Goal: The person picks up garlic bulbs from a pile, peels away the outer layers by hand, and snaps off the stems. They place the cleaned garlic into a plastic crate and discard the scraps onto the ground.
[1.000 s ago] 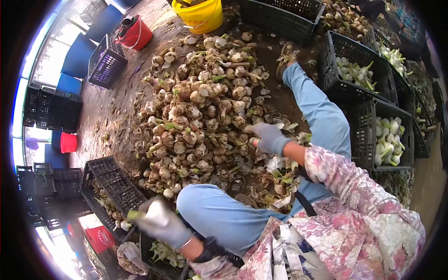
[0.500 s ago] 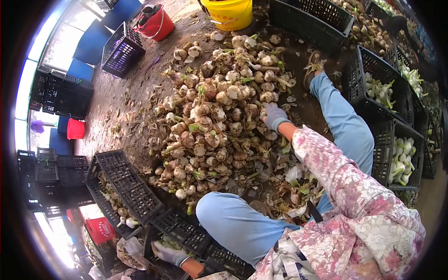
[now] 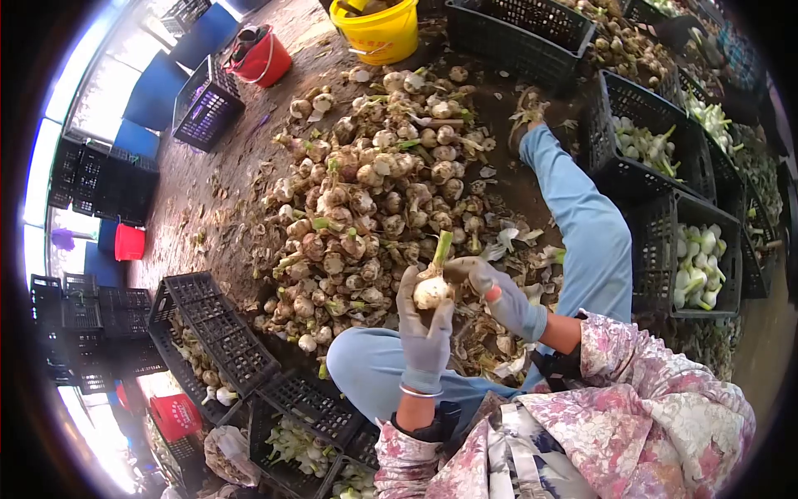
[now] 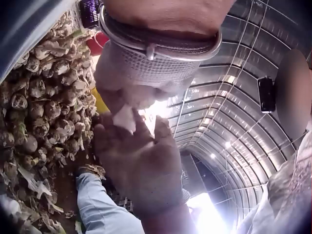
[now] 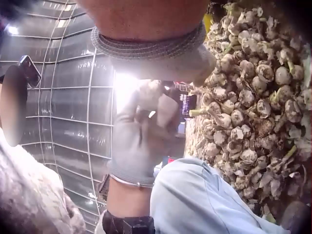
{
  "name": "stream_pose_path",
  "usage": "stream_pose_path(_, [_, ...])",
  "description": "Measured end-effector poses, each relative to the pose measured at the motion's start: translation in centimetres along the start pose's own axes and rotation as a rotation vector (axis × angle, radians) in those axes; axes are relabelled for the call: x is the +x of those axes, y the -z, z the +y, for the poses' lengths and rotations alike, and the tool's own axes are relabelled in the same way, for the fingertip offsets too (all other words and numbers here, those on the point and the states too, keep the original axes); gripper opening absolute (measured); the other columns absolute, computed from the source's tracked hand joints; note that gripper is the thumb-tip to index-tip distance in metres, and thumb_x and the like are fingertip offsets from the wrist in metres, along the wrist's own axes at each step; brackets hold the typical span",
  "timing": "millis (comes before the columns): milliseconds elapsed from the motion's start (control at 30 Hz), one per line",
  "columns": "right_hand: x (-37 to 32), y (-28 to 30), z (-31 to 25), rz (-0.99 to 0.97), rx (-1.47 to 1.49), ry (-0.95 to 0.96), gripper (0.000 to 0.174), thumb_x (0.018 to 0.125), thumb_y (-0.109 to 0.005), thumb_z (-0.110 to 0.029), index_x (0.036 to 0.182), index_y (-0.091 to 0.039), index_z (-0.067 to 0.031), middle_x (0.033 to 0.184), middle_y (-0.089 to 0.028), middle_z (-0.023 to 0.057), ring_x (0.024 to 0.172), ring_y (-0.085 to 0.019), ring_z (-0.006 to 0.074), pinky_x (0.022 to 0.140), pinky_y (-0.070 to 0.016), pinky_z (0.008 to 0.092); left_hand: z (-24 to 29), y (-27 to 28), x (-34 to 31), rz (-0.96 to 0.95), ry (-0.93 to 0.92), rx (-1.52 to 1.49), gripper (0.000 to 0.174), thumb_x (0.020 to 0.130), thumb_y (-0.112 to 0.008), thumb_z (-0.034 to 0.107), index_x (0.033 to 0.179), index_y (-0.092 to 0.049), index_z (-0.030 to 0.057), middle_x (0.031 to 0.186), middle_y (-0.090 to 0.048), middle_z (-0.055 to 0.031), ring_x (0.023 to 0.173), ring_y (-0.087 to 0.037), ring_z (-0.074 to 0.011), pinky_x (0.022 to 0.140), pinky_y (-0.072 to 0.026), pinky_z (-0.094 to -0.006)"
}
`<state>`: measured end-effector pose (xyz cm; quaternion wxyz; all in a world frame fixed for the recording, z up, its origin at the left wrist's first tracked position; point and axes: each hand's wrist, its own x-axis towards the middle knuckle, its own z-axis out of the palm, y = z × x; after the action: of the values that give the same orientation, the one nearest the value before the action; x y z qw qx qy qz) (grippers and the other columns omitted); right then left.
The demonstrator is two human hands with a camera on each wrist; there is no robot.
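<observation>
In the head view, a garlic bulb [image 3: 432, 293] with a short green stem pointing up is held over the lap. My gloved left hand [image 3: 426, 339] cups it from below, thumb and fingers on either side. From the right, my gloved right hand [image 3: 514, 309] bends its fingers to the bulb's neck, beside the stem; an orange band shows on one finger. The left wrist view has both hands close together around a pale piece of the bulb [image 4: 125, 119]. Beyond them spreads a large heap of soil-stained garlic [image 3: 357, 195].
Black crates of cleaner garlic stand at right, one [image 3: 736, 291] near the knee. A tilted crate [image 3: 220, 328] and another crate [image 3: 312, 399] lie at lower left. A yellow bucket [image 3: 378, 33] and a red bucket [image 3: 264, 62] stand behind the heap. Loose skins litter the ground.
My left hand carried a pale bulb left, reached into the lower-left crate, and is back over the lap without that bulb. My right hand reached into the heap, then came back to meet it at another bulb.
</observation>
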<state>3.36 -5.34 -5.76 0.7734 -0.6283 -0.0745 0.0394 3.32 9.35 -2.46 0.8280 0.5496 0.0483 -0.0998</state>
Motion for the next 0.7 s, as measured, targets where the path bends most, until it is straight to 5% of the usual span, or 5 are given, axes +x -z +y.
stream_pose_path(67, [-0.6, 0.6, 0.5, 0.080, 0.133, -0.197, 0.050, 0.094, -0.048, -0.043, 0.116, -0.054, 0.0013, 0.109, -0.054, 0.0031, 0.091, -0.048, 0.0095, 0.081, -0.0411, 0.0232, -0.6, -0.5, -0.9, -0.023, -0.129, 0.269, 0.062, 0.081, -0.058, -0.003, 0.137, -0.031, 0.0042, 0.119, -0.048, -0.0124, 0.107, -0.051, -0.0192, 0.085, -0.0465, -0.0302])
stream_pose_path(167, [-0.5, 0.0, -1.7, 0.125, 0.252, -0.318, 0.038, 0.092, -0.055, -0.038, 0.104, -0.060, -0.0014, 0.093, -0.059, -0.0013, 0.084, -0.050, 0.0048, 0.076, -0.0431, 0.0221, -0.1, -1.7, -1.1, -0.166, -0.640, 0.994, 0.067, 0.069, -0.067, -0.001, 0.131, -0.040, 0.0010, 0.124, -0.049, -0.0179, 0.114, -0.048, -0.0338, 0.098, -0.0384, -0.0404])
stream_pose_path(333, [-1.2, 1.3, -2.2, 0.134, 0.308, -0.389, 0.031, 0.091, -0.058, -0.033, 0.098, -0.062, -0.0024, 0.089, -0.060, -0.0015, 0.080, -0.051, 0.0038, 0.073, -0.0440, 0.0218, -0.8, -1.9, -1.3, -0.190, -0.639, 0.977, 0.063, 0.073, -0.066, 0.000, 0.130, -0.039, 0.0000, 0.126, -0.048, -0.0152, 0.114, -0.049, -0.0290, 0.097, -0.0398, -0.0369])
stream_pose_path(433, [-1.7, 2.1, -3.0, 0.106, 0.225, -0.301, 0.030, 0.092, -0.057, -0.029, 0.101, -0.061, -0.0002, 0.090, -0.059, -0.0022, 0.083, -0.051, 0.0042, 0.075, -0.0429, 0.0214, -1.7, -1.8, -1.2, -0.188, -0.271, 0.506, 0.063, 0.080, -0.068, 0.011, 0.132, -0.035, -0.0030, 0.125, -0.047, -0.0105, 0.113, -0.048, -0.0175, 0.095, -0.0408, -0.0287])
stream_pose_path(700, [-0.8, 1.6, -3.1, 0.098, 0.331, -0.338, 0.028, 0.091, -0.058, -0.024, 0.103, -0.061, 0.0007, 0.090, -0.059, -0.0024, 0.083, -0.051, 0.0044, 0.075, -0.0426, 0.0211, -1.3, -0.6, -0.7, -0.260, -0.421, 0.657, 0.065, 0.084, -0.063, 0.013, 0.136, -0.029, -0.0049, 0.131, -0.042, -0.0131, 0.118, -0.046, -0.0195, 0.097, -0.0399, -0.0299])
